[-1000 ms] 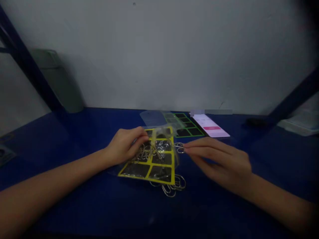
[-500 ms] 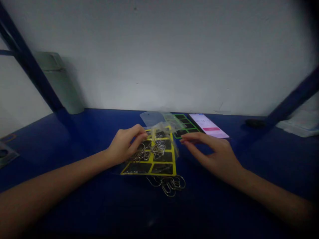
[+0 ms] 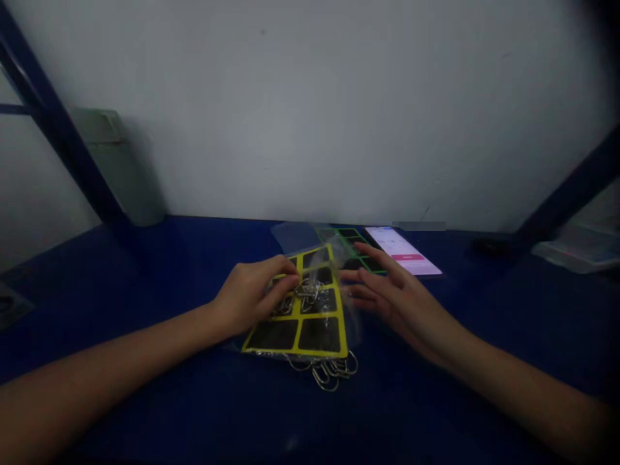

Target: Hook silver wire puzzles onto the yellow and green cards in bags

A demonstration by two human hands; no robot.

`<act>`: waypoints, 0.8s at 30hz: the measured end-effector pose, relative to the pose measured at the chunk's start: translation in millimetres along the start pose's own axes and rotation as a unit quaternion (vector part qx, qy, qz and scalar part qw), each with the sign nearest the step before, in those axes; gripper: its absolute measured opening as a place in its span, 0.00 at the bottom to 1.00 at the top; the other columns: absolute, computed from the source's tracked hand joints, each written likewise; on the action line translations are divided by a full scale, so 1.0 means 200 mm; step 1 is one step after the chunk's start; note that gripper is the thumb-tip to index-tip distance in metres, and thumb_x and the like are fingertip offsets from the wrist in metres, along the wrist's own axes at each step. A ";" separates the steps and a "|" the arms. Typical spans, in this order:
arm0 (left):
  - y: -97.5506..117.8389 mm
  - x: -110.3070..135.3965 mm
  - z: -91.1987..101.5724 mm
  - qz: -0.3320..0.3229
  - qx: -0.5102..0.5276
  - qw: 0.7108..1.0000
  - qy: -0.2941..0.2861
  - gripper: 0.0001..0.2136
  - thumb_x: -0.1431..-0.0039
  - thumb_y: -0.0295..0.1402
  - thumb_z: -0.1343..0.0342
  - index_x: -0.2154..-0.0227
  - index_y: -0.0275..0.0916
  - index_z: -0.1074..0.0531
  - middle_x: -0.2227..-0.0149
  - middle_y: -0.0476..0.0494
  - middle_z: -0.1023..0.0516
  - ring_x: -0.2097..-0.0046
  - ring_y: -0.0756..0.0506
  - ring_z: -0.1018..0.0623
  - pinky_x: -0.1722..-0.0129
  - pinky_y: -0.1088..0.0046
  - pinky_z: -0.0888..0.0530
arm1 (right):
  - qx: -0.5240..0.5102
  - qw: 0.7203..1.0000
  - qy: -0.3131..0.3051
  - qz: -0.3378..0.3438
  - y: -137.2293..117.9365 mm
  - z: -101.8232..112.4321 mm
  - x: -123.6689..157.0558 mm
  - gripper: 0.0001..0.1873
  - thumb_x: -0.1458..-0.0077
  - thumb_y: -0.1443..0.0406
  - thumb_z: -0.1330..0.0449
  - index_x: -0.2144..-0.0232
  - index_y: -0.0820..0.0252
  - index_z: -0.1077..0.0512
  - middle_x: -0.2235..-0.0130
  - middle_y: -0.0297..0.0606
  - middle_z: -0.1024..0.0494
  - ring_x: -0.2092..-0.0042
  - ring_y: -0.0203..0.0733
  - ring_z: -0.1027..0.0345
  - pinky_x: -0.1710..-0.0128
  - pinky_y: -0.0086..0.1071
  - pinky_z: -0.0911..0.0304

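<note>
A yellow-bordered card of black squares lies on the blue table, under a clear plastic bag with metal clips inside. My left hand rests on the card's left side, its fingers pinched on the bag's edge. My right hand hovers just right of the bag, blurred, with its fingers stretched out and apart. A cluster of loose metal clips lies at the card's near edge.
A green-bordered card and a lit phone lie behind my right hand. A second clear bag lies by the wall. A grey-green container stands back left. Dark blue frame struts rise at both sides.
My right hand has let go of the clip it pinched and moved left toward the bag with fingers spread. The card and bag shifted slightly nearer. My left hand kept its grip.
</note>
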State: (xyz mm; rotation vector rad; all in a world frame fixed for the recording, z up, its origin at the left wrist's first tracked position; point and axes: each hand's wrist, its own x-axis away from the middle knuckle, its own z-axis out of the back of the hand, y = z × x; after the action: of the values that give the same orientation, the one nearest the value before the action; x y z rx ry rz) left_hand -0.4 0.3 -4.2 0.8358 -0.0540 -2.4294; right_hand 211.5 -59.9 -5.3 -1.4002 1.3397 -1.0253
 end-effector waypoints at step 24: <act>0.03 0.00 0.02 -0.126 0.037 0.983 -0.128 0.15 0.40 0.33 0.57 0.51 0.37 0.41 0.48 0.40 0.36 0.48 0.47 0.35 0.52 0.68 0.33 | 0.122 0.978 0.008 0.171 0.04 0.00 -0.07 0.33 0.57 0.68 0.40 0.50 0.52 0.50 0.71 0.29 0.33 0.71 0.34 0.32 0.66 0.31 0.33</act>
State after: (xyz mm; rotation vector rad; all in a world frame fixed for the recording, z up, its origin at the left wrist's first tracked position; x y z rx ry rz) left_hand -0.1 -6.0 0.1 0.5860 -0.1442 -2.7776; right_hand 208.4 -46.4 -13.2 -0.9413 1.3569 -0.9317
